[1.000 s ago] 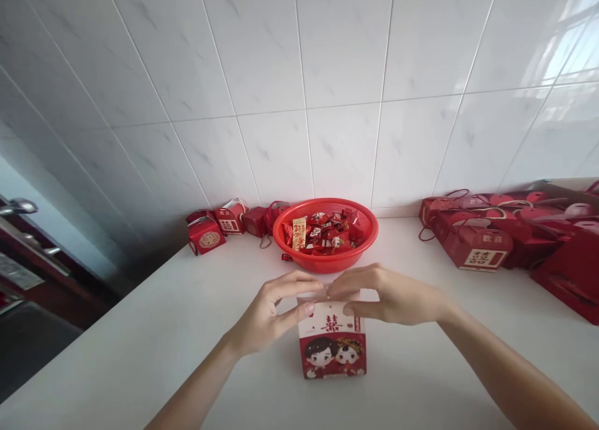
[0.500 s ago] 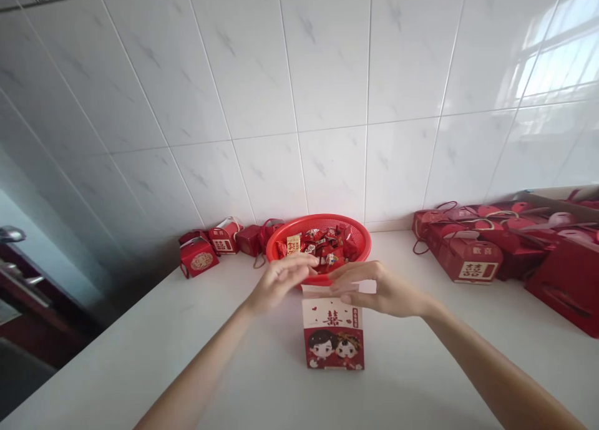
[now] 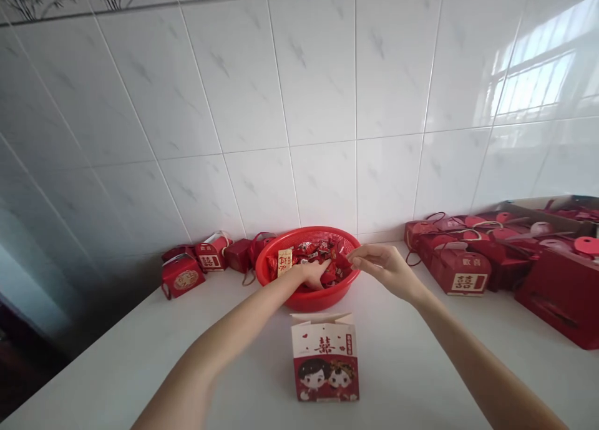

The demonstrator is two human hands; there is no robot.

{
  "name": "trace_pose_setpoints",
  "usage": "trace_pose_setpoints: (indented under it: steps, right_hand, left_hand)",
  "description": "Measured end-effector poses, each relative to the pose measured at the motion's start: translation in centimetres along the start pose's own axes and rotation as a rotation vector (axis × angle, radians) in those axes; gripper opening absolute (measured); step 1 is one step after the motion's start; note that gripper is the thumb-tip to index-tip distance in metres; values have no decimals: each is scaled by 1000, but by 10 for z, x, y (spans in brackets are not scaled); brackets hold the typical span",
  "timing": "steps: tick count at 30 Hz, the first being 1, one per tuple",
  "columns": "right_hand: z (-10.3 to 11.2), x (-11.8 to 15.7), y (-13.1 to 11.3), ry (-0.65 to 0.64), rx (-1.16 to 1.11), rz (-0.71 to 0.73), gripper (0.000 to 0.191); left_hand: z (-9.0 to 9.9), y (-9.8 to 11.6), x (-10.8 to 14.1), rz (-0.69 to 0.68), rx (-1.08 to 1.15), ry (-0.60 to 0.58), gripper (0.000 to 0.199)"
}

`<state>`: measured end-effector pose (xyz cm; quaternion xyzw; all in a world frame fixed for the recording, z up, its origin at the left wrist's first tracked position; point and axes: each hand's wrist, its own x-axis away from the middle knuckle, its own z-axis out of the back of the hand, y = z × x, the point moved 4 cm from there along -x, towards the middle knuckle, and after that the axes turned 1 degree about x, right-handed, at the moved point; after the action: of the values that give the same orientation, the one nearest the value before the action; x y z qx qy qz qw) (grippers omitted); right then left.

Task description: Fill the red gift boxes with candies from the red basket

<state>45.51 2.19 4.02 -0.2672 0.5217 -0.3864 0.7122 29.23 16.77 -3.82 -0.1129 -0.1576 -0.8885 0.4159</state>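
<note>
My left hand (image 3: 314, 274) reaches into a red plastic basket (image 3: 309, 302), its thumb and fingers apart among wrapped candies (image 3: 304, 249). Its fingertips are partly lost among the red wrappers. At the basket's right rim is my right hand (image 3: 381, 266), thumb and index finger drawn together beside a red wrapper; whether they hold it is unclear. In front of the basket, a red and white gift box (image 3: 325, 361) with two cartoon figures stands upright on the table, its top flaps open. Neither hand touches this box.
Several small red gift boxes (image 3: 183, 277) with cord handles stand at the left by the tiled wall (image 3: 322, 180). More red boxes (image 3: 465, 274) crowd the right side, near an open carton (image 3: 528, 204). All rest on a white table (image 3: 234, 380).
Both hands have moved away from the gift box's top toward the basket. My left hand has entered the candies, and my right hand has reached the rim. The view has tilted up slightly.
</note>
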Motion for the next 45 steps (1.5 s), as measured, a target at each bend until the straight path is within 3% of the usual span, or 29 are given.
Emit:
trace_pose_setpoints:
  steps: [3, 8, 11, 14, 16, 22, 26, 30, 33, 36, 40, 45]
  right_hand:
    - [-4, -3, 10, 2, -22, -32, 29]
    - [-18, -24, 34, 23, -91, -96, 27]
    - [-26, -48, 54, 138, -152, -153, 20]
    - [-30, -68, 75, 383, -194, -269, 19]
    - [-36, -74, 85, 469, -229, -332, 24]
    - [-60, -73, 90, 261, -463, -430, 42]
    - [-59, -74, 95, 259, -464, -355, 39]
    - [-55, -77, 106, 377, -550, -330, 38]
    - [-53, -76, 106, 381, -598, -342, 36]
    - [-50, -74, 100, 386, -639, -355, 36]
    - [-49, -71, 91, 367, -675, -355, 35]
    - [-52, -72, 92, 340, -627, -326, 43]
  left_hand:
    - [2, -1, -5, -41, 45, 99, 89]
    - [12, -7, -1, -137, 181, 237, 45]
    - [21, -6, 2, -195, 280, 368, 28]
    - [33, -5, 9, -236, 357, 522, 28]
    - [39, -6, 15, -238, 385, 615, 33]
    - [43, -15, 22, -264, 439, 880, 57]
    - [38, -13, 19, -274, 371, 861, 72]
    - [35, -11, 20, -252, 470, 722, 98]
    - [34, -8, 22, -256, 603, 633, 94]
    - [37, -11, 22, -240, 763, 698, 82]
    - [35, -17, 15, -216, 970, 740, 90]
    - [35, -17, 9, -280, 944, 743, 91]
